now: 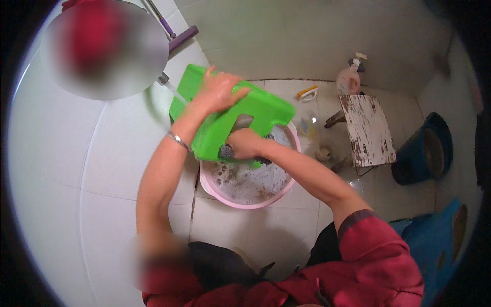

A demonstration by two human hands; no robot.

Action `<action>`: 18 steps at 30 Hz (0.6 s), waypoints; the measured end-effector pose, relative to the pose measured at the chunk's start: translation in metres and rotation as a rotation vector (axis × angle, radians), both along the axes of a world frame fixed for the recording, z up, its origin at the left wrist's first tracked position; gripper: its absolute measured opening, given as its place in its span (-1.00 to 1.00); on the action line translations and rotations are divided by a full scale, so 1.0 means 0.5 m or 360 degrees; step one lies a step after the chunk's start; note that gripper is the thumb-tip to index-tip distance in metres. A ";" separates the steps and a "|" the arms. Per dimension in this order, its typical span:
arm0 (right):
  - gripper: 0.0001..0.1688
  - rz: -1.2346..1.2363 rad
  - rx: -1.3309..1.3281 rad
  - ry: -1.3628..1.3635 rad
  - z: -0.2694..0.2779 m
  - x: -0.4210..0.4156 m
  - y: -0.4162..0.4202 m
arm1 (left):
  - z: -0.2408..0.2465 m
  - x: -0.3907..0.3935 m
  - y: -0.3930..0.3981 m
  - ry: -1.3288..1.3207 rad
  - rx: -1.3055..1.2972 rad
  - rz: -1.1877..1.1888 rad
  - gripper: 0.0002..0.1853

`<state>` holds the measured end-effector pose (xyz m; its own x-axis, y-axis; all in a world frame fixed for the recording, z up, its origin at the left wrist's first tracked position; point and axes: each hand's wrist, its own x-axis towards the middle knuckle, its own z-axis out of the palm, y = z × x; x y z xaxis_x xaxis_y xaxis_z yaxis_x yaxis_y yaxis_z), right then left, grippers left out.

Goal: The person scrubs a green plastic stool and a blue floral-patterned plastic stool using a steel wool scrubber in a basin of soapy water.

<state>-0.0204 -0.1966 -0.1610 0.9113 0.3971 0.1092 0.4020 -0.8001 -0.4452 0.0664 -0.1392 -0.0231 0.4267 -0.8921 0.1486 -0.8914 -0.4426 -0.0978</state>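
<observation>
My left hand (220,92), with a silver bracelet on its wrist, lies over the upper side of a bright green moulded plastic piece (272,105), gripping it. This piece is tilted above a pink basin (245,205) of foamy, murky water (253,184). Lower down, my right hand (247,144) presses a dark grey scrubbing pad (226,151) to the green plastic near a cutout; the hand hides part of the pad. Water runs from a metal tap (163,78) at the upper left onto the plastic.
To the right stand a wooden stool (368,130) with peeling white paint, a pump bottle (349,80) and a dark blue bucket (410,161). An orange-and-white brush (307,93) lies by the wall. A purple squeegee (183,39) rests on the upper-left ledge.
</observation>
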 end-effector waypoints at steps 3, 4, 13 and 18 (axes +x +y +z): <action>-0.70 -0.0017 -0.0180 -0.0028 -0.001 -0.008 0.007 | 0.055 -0.013 -0.073 0.0070 0.0797 0.0325 -0.35; -0.75 -0.0036 -0.0238 -0.0053 0.007 -0.012 0.009 | 0.057 -0.011 -0.095 0.0114 0.0941 0.0354 -0.31; -0.83 0.0004 -0.0567 -0.0228 0.024 -0.028 -0.034 | 0.043 0.125 -0.009 0.0492 0.0494 0.0688 -0.12; -0.85 -0.0019 -0.0499 -0.0356 0.010 -0.040 -0.047 | -0.068 0.214 0.127 0.0640 -0.0004 0.0986 -0.05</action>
<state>-0.0405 -0.2203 -0.1559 0.8835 0.4322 0.1810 0.4512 -0.8888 -0.0804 0.1732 -0.0756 -0.0569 0.8741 -0.4698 -0.1237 -0.4447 -0.8763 0.1854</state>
